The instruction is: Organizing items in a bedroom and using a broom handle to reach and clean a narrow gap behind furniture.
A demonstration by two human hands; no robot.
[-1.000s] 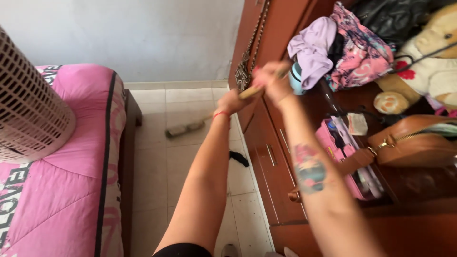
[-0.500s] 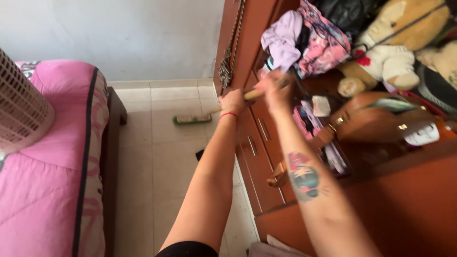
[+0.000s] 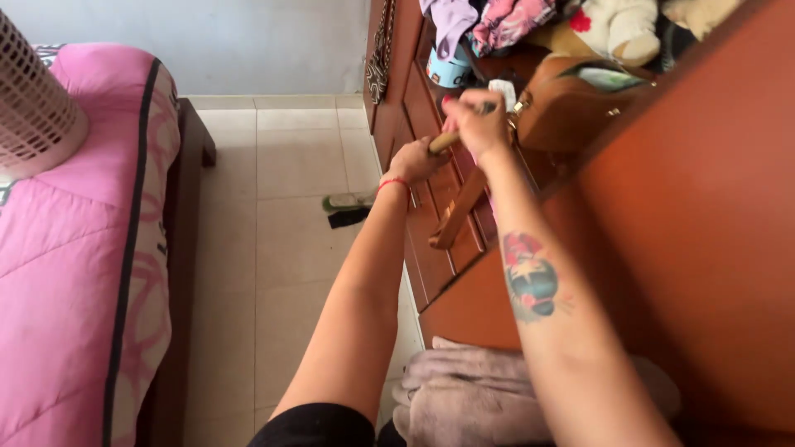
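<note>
Both my hands grip a wooden broom handle [image 3: 443, 141]. My left hand [image 3: 416, 160] holds it lower down, and a red string sits on that wrist. My right hand [image 3: 474, 122] is closed around the top end, above the left. The broom head [image 3: 348, 201] rests on the tiled floor [image 3: 281, 248] beside the base of a reddish-brown wooden dresser [image 3: 431, 248]. The stretch of handle between my left hand and the broom head is hidden behind my arm. A tattoo shows on my right forearm.
A bed with a pink cover [image 3: 74, 248] and dark wooden frame lies on the left. A white slatted basket [image 3: 33, 99] stands on it. The dresser top holds a brown handbag [image 3: 571, 103], clothes, a stuffed toy [image 3: 617, 25]. Grey fabric [image 3: 472, 397] lies below.
The view has shifted so the dresser fills more of the right side. My hands have kept their grip, and the broom head has drawn in closer to the dresser base.
</note>
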